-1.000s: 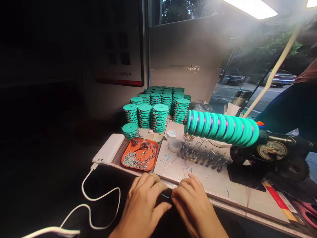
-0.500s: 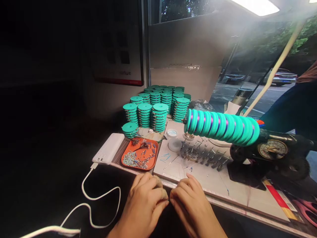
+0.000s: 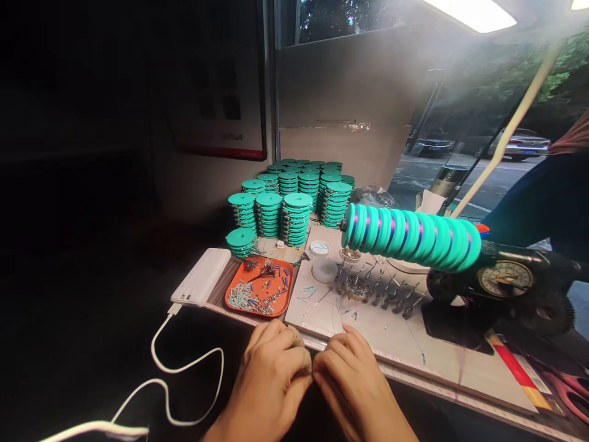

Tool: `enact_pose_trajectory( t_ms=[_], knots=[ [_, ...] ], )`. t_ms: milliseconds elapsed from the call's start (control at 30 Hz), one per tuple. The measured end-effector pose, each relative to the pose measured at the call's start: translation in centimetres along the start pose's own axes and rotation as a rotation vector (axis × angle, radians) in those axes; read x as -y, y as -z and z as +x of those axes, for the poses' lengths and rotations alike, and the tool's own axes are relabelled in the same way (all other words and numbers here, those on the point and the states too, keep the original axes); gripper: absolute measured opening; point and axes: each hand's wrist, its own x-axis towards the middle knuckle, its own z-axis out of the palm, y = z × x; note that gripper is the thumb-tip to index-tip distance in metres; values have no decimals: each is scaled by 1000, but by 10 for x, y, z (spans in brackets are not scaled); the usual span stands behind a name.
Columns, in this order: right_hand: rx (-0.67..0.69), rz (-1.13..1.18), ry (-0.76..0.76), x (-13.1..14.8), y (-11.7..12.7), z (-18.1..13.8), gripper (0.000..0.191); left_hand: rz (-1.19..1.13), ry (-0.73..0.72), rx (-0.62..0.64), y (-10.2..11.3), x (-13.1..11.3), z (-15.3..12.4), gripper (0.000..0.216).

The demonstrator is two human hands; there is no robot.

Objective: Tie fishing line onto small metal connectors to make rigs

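My left hand (image 3: 271,383) and my right hand (image 3: 356,383) meet at the near edge of the white work board (image 3: 442,353), fingertips pinched together on something too small to make out. Both hands have curled fingers. Just beyond them on the board lie small metal clips (image 3: 384,293) and thin blue bits (image 3: 307,292). A row of teal spools (image 3: 411,236) sits on the spindle of a black winding machine (image 3: 506,285) to the right.
Stacks of teal spools (image 3: 292,202) stand at the back. An orange tray (image 3: 260,286) holds several small tubes and metal parts. A white power bank (image 3: 202,276) with a white cable (image 3: 175,368) lies at left. Pink scissors (image 3: 573,393) lie at far right.
My two hands have closed in on each other; the gap with a thin blue strand between them is gone and the fingertips now touch.
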Motion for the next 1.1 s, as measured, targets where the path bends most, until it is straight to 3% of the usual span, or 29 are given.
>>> enact_pose_trajectory(
  t_ms=[167, 300, 500, 567, 667, 833, 933, 1033, 1100],
  knots=[
    [-50, -7, 12, -1, 2, 1, 20, -9, 45, -10, -3, 0, 2, 21],
    [27, 24, 39, -7, 17, 4, 14, -68, 88, 6, -1, 2, -1, 18],
    [16, 153, -69, -8, 23, 3, 14, -217, 135, -8, 7, 9, -10, 5],
    [-4, 186, -85, -6, 20, 2, 14, -231, 130, -30, 7, 8, -11, 12],
    [11, 174, -30, -6, 19, 1, 5, -240, 121, -49, 5, 7, -11, 14],
    [66, 81, 68, -9, 20, 4, 12, -277, 149, -59, 4, 10, -12, 16],
    [7, 117, 31, -7, 19, 7, 11, -279, 152, -49, 4, 13, -12, 5],
    [-51, 137, 15, -4, 15, 9, 11, -259, 114, -64, 2, 12, -12, 16],
    [-63, 132, 25, -3, 13, 9, 13, -230, 72, -78, 0, 11, -11, 7]
  ],
)
